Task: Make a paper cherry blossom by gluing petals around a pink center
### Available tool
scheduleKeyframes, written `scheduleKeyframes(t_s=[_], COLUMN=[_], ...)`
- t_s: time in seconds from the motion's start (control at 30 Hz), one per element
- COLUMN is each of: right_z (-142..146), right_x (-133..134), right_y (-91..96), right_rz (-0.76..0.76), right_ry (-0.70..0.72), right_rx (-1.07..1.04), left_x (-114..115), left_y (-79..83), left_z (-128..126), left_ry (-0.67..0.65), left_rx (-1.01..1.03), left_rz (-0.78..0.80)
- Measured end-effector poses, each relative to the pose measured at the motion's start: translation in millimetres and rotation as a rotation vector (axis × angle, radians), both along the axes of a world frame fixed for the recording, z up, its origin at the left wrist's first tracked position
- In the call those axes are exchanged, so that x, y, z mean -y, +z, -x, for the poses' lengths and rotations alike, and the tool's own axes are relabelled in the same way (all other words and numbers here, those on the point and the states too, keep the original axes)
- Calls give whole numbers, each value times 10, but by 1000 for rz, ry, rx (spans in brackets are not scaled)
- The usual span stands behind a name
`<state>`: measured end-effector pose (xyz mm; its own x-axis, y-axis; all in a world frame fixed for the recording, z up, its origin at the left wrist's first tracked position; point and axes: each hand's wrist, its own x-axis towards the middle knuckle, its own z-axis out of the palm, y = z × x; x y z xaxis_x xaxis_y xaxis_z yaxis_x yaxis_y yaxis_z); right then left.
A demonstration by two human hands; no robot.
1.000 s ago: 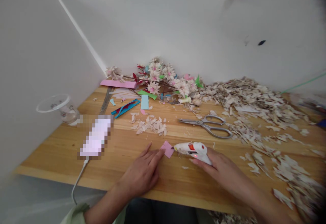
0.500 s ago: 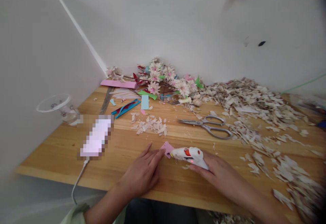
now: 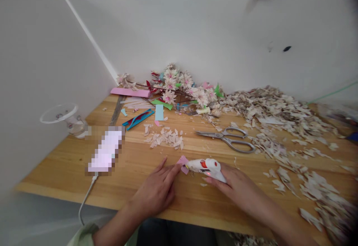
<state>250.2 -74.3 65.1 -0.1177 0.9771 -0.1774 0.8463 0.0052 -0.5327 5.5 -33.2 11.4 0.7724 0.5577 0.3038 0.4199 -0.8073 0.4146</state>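
Note:
My left hand [image 3: 156, 188] lies flat on the wooden table [image 3: 140, 197], fingertips pressing the edge of a small pink paper square [image 3: 182, 162]. My right hand [image 3: 237, 186] grips a white hot glue gun [image 3: 206, 167] with an orange trigger and a lit red lamp. Its nozzle points left and rests over the pink square.
Steel scissors [image 3: 228, 138] lie behind the glue gun. Paper flowers [image 3: 181, 85] and coloured strips fill the back corner. Pale petal scraps [image 3: 279, 119] cover the right side; a small pile [image 3: 166, 137] lies centre. A phone [image 3: 104, 150] on a white cable and a plastic cup [image 3: 65, 119] sit left.
My right hand has slid the glue gun leftward, so its nozzle went from the square's right edge to over the paper. My left hand stays put.

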Motion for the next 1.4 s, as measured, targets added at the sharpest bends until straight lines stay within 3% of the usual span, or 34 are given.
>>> scheduleKeyframes(t_s=[0.3,0.67,0.9,1.13,1.4], right_z=[-128,-185,-220,-100,-174], right_x=[-13,29,44,24,80], right_y=[-113,-34,-129,-177,-150], right_rz=[-8,-58,-75,-107,-193], right_ry=[-65,-126,-78,-56,-87], right_rx=[60,-33,-164,-111,-68], left_x=[-7,8,0,3,2], left_y=[-31,-29,-39,-31,-32], left_z=[5,4,-1,3,8], left_ry=[7,14,12,0,-3], left_rx=[7,-15,-15,9,-21], left_rz=[-33,-40,-49,-30,-53])
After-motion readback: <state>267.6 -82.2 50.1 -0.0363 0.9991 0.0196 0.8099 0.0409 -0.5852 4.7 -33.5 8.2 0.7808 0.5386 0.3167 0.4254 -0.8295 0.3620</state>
